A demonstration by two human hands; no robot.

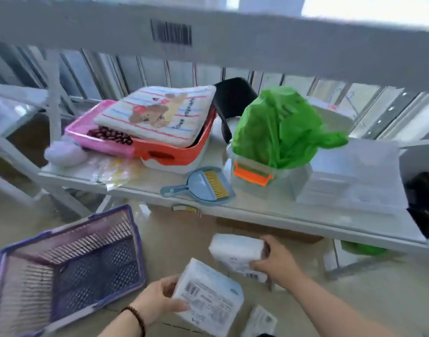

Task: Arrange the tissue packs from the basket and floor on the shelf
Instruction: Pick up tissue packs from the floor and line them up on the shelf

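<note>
We see a pink tray (91, 132) w/ dark red beads (111, 136) in it, touching an orange bin (169, 152) on its right. A striped cloth w/ a bear print (157, 113) lies tilted across both. Just left of the tray sits a pale lilac lump (65, 153), too blurred to ID. A clear plastic bag (116, 172) lies flat in front. A blue dustpan w/ a yellow brush (203, 187) sits near the front edge. A black item (232, 98) stands behind. A green plastic bag (279, 127) spills from a clear container w/ an orange clip (253, 173). Right of it, frosted plastic boxes (354, 176).
</note>
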